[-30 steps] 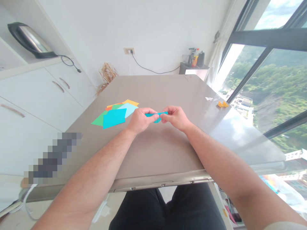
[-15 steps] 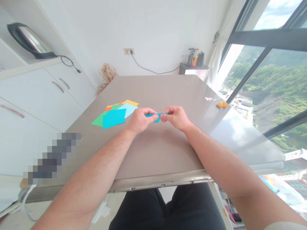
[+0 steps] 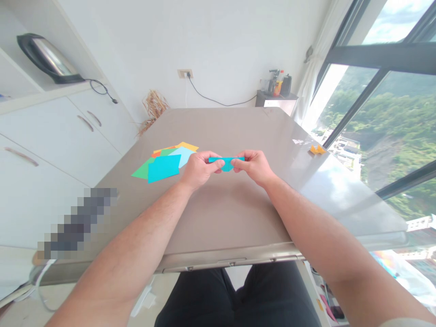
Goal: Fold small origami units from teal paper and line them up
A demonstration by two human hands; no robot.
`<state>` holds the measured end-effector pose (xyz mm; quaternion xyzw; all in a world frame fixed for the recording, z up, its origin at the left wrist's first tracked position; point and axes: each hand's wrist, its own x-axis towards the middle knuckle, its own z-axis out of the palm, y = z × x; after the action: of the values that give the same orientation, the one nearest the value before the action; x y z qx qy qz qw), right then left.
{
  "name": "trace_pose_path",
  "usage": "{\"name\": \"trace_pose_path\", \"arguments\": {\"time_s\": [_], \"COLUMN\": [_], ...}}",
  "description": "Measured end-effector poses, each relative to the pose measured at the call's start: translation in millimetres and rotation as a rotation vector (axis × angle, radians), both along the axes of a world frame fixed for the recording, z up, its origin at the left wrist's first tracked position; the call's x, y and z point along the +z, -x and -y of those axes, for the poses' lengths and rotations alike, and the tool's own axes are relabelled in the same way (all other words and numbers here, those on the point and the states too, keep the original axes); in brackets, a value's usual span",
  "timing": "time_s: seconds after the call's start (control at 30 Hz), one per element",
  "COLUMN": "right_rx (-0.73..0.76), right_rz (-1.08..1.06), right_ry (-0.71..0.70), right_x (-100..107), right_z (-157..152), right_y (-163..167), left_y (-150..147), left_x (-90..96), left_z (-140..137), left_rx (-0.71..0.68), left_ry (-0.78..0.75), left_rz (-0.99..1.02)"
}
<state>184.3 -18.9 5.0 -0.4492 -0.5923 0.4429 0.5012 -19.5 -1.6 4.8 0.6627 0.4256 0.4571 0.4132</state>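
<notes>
A small folded piece of turquoise paper (image 3: 227,165) is held above the table between my two hands. My left hand (image 3: 201,170) pinches its left end, thumb in front and fingers behind. At the other end, my right hand (image 3: 254,166) grips it the same way. The paper has a straight top edge and a narrower lower part showing between the thumbs; its ends are hidden by my fingers. Left of my left hand lies a fanned group of coloured sheets, with a turquoise sheet (image 3: 165,168) on top and a green sheet (image 3: 142,170) beside it.
The brown table (image 3: 221,218) spreads under my hands. A folded yellow paper piece (image 3: 317,150) sits near its right edge, by the window. A pixelated dark object (image 3: 80,222) is at the left. An electric kettle (image 3: 51,59) stands on the left shelf.
The folded paper has turned so more of its front face shows. My right hand has shifted slightly right, leaving a wider gap between the thumbs. The view has moved a little.
</notes>
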Motion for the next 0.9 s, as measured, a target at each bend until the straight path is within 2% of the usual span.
{"name": "trace_pose_path", "arguments": {"time_s": [0.27,0.43,0.9], "right_rx": [-0.011,-0.048,-0.018], "right_rz": [0.006,0.142,0.134], "right_ry": [-0.039,-0.065,-0.038], "right_x": [0.5,-1.0,1.4], "right_z": [1.2,1.8,2.7], "right_y": [2.7,4.6,1.8], "left_y": [-3.1,-2.3,0.6], "left_x": [-2.0,-0.7,1.9], "left_z": [-1.4,-0.2,0.9], "left_rx": [-0.011,0.003,-0.058], "left_ry": [0.004,-0.038,0.044], "left_rz": [0.106,0.017,0.03]}}
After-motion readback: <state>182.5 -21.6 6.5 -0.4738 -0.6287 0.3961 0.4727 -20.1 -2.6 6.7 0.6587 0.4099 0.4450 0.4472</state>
